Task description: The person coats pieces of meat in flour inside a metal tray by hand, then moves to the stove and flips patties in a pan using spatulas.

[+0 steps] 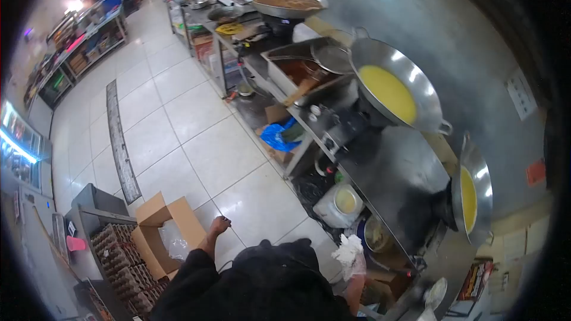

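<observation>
My left hand is closed in a loose fist above the floor tiles, to the right of an open cardboard box. Nothing shows sticking out of its fingers. Low on the right, my right hand seems covered by thin clear plastic and is closed on a soft-looking white lump. What the lump is made of, I cannot tell. Close by, under the metal counter, stand a white plastic tub and a round container. Crumpled clear plastic lies inside the cardboard box.
A metal counter along the right wall bears a large wok of yellow liquid, a second wok and a wok of brown food. Stacked egg trays stand at lower left. A floor grate crosses the tiles.
</observation>
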A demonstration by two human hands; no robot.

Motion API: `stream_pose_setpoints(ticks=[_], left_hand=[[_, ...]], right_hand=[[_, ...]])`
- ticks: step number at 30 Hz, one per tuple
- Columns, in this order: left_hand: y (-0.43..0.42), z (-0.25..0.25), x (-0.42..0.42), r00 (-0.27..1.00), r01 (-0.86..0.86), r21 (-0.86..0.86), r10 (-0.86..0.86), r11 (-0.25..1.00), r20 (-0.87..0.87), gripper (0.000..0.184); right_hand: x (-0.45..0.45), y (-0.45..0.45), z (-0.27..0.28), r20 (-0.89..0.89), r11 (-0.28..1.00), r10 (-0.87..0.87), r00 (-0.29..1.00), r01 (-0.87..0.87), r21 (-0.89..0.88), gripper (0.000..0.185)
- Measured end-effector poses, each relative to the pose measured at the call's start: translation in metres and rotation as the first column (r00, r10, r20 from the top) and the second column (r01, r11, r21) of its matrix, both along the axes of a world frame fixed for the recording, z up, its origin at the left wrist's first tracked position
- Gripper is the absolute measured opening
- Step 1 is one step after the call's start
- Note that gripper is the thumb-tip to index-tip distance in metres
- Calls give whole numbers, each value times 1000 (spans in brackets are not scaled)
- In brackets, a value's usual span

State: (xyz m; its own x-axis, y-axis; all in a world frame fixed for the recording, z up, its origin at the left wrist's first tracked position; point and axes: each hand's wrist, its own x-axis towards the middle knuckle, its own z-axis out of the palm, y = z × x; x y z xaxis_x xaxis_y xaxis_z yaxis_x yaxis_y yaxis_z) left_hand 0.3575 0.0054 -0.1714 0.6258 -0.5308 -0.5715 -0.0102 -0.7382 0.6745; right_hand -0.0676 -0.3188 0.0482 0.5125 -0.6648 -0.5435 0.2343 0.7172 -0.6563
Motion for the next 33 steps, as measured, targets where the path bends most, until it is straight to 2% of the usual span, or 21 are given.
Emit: stream_pose_setpoints(ticks=[1, 2, 4, 6, 8, 9, 13, 15, 16, 17, 18, 19, 20, 21, 22, 24, 27, 30, 31, 32, 33], left_hand=[[8, 2, 12, 998, -49, 30, 48, 998, 40, 31], [12, 4, 15, 991, -131, -48, 131, 990, 1, 30], [10, -13, 21, 968, -234, -43, 229, 971, -100, 29], [-3, -11, 36, 991, -114, -109, 105, 988, -80, 25], [-23, -33, 60, 985, -169, -266, 155, 949, -73, 20], [-38, -46, 77, 957, -278, -318, 232, 907, -176, 20], [-95, -11, 176, 959, -284, -208, 278, 936, -60, 32], [-106, 2, 239, 973, -227, -181, 232, 957, 6, 40], [-111, -3, 273, 976, -213, -194, 219, 958, 7, 34], [-121, 15, 336, 895, -37, -485, 245, 873, 373, 27], [-128, 28, 370, 927, -266, -527, 364, 807, 90, 22], [-138, 17, 405, 904, -193, -599, 378, 777, 199, 25], [-152, 48, 441, 928, -236, -449, 337, 862, 160, 28], [-167, 71, 473, 923, -300, -443, 374, 845, 89, 33], [-184, 95, 504, 927, -294, -425, 364, 856, 91, 37], [-229, 105, 575, 944, -241, -480, 319, 843, 87, 37], [-314, 95, 689, 959, -110, -578, 239, 809, 152, 38], [-391, 130, 771, 980, -71, -544, 161, 836, 119, 41], [-416, 146, 794, 986, -105, -609, 164, 786, 41, 43], [-432, 156, 810, 987, -142, -664, 156, 734, -39, 46], [-449, 153, 825, 994, -98, -664, 107, 741, -28, 46]], right_hand=[[38, -3, 10, -112, 999, 8, 994, -12, -30, 23], [65, -13, 11, -127, 997, 56, 990, -62, -41, 23], [123, -31, 14, -143, 980, 174, 974, -185, -66, 23], [182, -50, 17, -174, 950, 281, 944, -299, -91, 24], [246, -68, 14, -191, 917, 364, 912, -387, -97, 24], [281, -77, 10, -196, 900, 401, 895, -425, -98, 25], [428, -105, -14, -212, 838, 507, 836, -535, -105, 26], [498, -103, -24, -212, 818, 544, 812, -569, -84, 26], [536, -104, -26, -203, 812, 555, 807, -578, -78, 27], [579, -102, -22, -196, 803, 568, 799, -590, -77, 27], [609, -102, -25, -193, 800, 574, 796, -596, -75, 27], [635, -105, -20, -193, 798, 576, 794, -598, -80, 28], [667, -107, -17, -185, 790, 587, 788, -608, -82, 28], [691, -110, -11, -171, 788, 591, 789, -609, -87, 28], [709, -114, -7, -164, 794, 583, 796, -601, -95, 29], [740, -125, -5, -157, 826, 534, 831, -552, -115, 29], [760, -134, -18, -156, 911, 370, 916, -391, -132, 30], [760, -118, -37, -174, 986, 65, 983, -90, -140, 31], [761, -108, -44, -171, 987, -24, 985, -4, -163, 32], [756, -100, -58, -148, 973, -41, 988, 6, -229, 33], [751, -92, -73, -125, 956, -58, 991, 19, -293, 34]])
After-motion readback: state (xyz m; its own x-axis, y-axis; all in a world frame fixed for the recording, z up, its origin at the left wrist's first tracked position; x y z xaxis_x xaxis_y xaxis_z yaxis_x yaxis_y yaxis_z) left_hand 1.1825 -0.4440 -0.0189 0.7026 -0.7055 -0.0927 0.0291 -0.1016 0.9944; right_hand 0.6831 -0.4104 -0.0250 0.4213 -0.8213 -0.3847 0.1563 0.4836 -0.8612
